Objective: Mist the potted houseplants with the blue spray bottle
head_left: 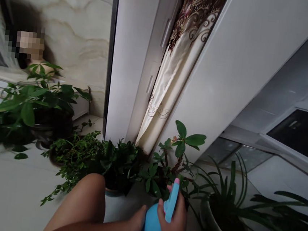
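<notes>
The right hand [177, 219] is wrapped around the neck and trigger area of a blue spray bottle [153, 224], which sits low in the view, just in front of the person's body. The left hand [139, 217] rests against the bottle's left side; its fingers are mostly hidden, so whether it grips cannot be told. The bottle's pink nozzle [176, 181] points away toward a potted plant with thorny stems [178, 163]. A bare knee [90, 193] rises left of the bottle. Farther out, leafy plants [77, 146] spread to the left, a wide pot [206, 216] with long-leaved growth stands right, and a patterned curtain [170, 84] hangs behind.
</notes>
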Tool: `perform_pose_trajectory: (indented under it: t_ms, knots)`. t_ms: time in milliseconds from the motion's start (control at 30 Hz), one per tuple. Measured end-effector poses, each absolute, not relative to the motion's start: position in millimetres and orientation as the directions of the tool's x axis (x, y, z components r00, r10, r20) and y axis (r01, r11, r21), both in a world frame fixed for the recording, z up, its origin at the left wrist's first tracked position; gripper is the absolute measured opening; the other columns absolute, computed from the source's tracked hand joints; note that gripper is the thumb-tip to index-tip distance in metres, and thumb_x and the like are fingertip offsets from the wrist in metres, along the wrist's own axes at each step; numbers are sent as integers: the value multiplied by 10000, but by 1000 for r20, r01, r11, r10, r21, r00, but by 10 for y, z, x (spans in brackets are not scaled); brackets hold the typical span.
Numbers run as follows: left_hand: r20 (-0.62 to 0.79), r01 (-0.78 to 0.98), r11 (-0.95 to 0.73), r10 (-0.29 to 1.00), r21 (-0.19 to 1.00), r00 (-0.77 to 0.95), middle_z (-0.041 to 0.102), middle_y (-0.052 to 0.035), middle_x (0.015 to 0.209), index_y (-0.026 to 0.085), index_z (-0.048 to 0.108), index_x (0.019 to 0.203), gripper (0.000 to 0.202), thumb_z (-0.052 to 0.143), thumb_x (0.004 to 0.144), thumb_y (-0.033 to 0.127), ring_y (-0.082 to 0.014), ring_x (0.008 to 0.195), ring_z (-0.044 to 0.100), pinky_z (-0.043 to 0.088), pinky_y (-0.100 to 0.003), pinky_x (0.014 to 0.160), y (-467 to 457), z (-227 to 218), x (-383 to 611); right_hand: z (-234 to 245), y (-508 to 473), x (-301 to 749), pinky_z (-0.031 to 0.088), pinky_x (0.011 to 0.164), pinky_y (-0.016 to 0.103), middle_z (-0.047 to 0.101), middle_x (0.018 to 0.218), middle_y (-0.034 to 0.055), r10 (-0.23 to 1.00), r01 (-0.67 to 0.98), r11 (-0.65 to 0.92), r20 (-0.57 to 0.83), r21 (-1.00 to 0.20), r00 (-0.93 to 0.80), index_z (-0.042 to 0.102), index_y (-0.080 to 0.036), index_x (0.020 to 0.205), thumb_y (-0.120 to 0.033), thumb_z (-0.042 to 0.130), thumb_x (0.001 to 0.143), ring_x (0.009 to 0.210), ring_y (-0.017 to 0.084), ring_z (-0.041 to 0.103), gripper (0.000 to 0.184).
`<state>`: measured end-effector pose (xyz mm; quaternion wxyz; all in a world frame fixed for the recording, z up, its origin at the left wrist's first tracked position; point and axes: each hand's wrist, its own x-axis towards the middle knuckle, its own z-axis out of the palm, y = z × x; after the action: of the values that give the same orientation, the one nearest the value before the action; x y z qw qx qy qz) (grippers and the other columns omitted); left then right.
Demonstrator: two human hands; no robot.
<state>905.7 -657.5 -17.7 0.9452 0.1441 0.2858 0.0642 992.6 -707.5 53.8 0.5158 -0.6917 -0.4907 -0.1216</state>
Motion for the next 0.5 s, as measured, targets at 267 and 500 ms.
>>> perform_pose_trajectory:
  t_ms: [267,500]
  knots:
    - [-628,-52,935,276,351,728,702,-150,883,32,537,1158,686,115,910,512,-255,834,669,462,-375,859,-6556,-123,9072,531,-7100,9892,522,763,352,661,1067,129,556,812,18,681,-583,477,533,-159,1148,-395,555,794,959,252,637,425]
    - [-636,21,970,142,241,759,705,-131,793,119,642,986,710,96,880,561,-251,818,669,484,-357,849,-6705,-258,9052,516,-7018,9918,531,703,346,681,1013,125,648,646,-114,436,-755,624,570,-158,1106,-441,564,737,903,266,651,465]
